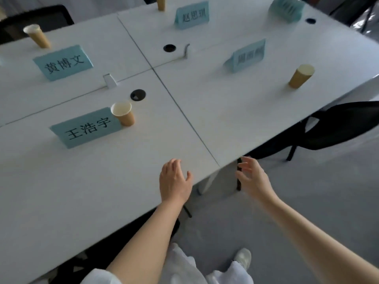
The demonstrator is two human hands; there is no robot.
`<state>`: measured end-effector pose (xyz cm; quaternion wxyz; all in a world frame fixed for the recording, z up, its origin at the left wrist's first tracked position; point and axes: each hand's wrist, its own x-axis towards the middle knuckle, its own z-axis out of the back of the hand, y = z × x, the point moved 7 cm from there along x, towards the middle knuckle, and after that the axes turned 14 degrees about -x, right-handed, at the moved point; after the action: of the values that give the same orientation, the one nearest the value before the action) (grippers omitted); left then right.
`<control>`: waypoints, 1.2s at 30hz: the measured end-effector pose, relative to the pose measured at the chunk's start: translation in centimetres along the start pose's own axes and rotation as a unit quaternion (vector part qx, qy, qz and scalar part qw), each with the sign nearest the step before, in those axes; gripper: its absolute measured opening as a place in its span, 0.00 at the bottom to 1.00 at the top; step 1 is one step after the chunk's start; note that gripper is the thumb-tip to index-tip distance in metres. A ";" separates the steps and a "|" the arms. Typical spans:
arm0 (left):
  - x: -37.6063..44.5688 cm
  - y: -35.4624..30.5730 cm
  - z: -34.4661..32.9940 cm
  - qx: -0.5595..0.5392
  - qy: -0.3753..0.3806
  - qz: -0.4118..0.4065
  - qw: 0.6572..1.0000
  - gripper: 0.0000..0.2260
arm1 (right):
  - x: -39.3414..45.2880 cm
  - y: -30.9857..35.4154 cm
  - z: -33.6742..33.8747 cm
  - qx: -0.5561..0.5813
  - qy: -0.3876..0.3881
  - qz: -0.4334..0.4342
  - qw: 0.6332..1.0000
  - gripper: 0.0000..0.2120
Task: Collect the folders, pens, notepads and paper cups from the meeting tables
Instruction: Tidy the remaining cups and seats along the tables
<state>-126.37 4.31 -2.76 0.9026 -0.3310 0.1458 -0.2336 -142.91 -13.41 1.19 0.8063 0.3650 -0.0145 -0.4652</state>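
Four white tables [205, 111] are pushed together into one large surface, seen from above and at a tilt. Two bare forearms are extended from the bottom of the view. The left hand [174, 181] is held over the near edge of the near-left table, palm down, with fingers relaxed and slightly spread; nothing is held in it. The right hand [251, 177] is held just off the near edge, beside the seam between the two near tables, with fingers loosely parted and nothing gripped.

Four brown paper cups are seen standing upright. The nearest cup [123, 113] is placed toward the far edge of the near-left table, touching the right end of a blue name card [86, 128]. A second cup [301, 75] is placed close to the right edge of the near-right table. A third cup [37, 35] is placed by the far-left corner of the surface, behind another name card [63, 62]. A fourth cup [161, 3] is cut off by the top of the view, at the far edge.

Two more blue cards [192, 15] [246, 56] are set on the right-hand tables. A pale green ribbed object [287, 8], blurred, is seen at the far-right corner. A black chair [338, 128] is tucked against the right edge.
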 end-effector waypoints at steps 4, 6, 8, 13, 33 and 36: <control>-3.3 -8.4 -6.9 -0.049 0.017 -0.016 0.999 0.17 | -0.4 -6.8 7.1 0.020 -0.008 -0.016 1.000 0.19; -5.0 -12.7 -10.7 -0.065 0.028 -0.028 0.997 0.17 | -0.5 -10.6 11.0 0.027 -0.018 -0.024 0.999 0.19; -5.6 -14.9 -12.8 -0.089 0.028 -0.010 0.996 0.17 | -0.1 -12.8 13.4 0.031 -0.026 -0.028 0.999 0.18; -5.2 -19.8 -17.0 -0.108 0.032 0.000 0.994 0.17 | 2.3 -17.1 19.1 0.040 -0.051 -0.028 0.997 0.17; 15.8 -31.5 -28.4 -0.115 0.014 0.041 0.992 0.16 | 27.6 -17.4 27.6 0.045 -0.002 -0.045 0.998 0.18; 18.3 -32.5 -29.2 -0.124 0.007 0.067 0.990 0.17 | 31.0 -17.6 28.4 0.039 0.022 -0.045 0.998 0.20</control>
<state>-133.60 -42.41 -4.67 0.8670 -0.4283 0.2019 -0.1551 -148.60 -58.60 1.59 0.7695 0.4071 0.0017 -0.4921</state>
